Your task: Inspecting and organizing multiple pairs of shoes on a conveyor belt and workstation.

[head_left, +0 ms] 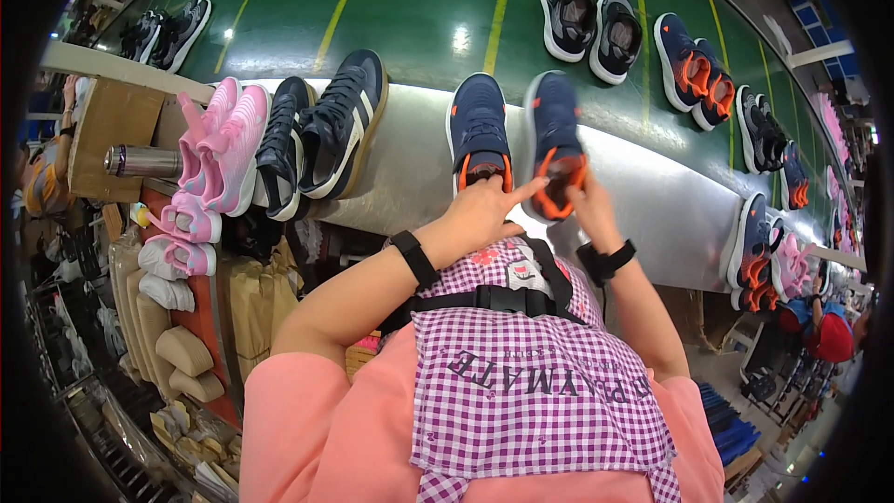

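Note:
Two navy sneakers with orange linings stand side by side before me, toes pointing away. My left hand [480,216] is at the heel of the left navy sneaker [480,121], some fingers over its collar, and its index finger stretches toward the other shoe. That hand hides the heel. My right hand [593,212] grips the right navy sneaker [556,121] by the right side of its heel; this shoe is slightly blurred. Both shoes reach from the metal ledge [419,154] toward the green belt.
Left on the ledge are dark sneakers with white stripes [346,121] and pink sneakers [233,144], beside a metal flask [144,161]. The green belt [419,19] carries black sneakers [568,14] and navy-orange sneakers [684,61]. More shoes [748,242] sit at the ledge's right end.

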The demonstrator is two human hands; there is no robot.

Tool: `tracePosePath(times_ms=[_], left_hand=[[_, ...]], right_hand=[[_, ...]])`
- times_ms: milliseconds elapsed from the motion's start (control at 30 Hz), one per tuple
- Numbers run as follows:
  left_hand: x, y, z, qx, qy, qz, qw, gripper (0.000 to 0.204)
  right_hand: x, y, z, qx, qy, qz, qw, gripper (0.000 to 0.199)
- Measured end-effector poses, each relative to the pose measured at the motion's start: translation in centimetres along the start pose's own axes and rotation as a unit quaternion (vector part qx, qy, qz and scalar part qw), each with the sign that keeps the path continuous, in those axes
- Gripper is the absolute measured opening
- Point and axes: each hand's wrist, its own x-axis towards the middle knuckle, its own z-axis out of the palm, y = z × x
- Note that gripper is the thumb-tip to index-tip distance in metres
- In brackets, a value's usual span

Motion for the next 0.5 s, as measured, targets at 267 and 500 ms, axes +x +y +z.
tracePosePath(times_ms=[267, 500], left_hand=[[0.4, -1.4, 0.1, 0.004, 0.053, -0.050, 0.997, 0.049], [3.7, -4.9, -7.7, -0.008, 0.161, 0.003, 0.987, 0.046]], right_hand=[[-0.7, -5.5, 1.4, 0.055, -0.109, -0.008, 0.992, 0.061], [-2.5, -1.4, -1.7, 0.151, -0.053, 0.073, 0.984, 0.042]])
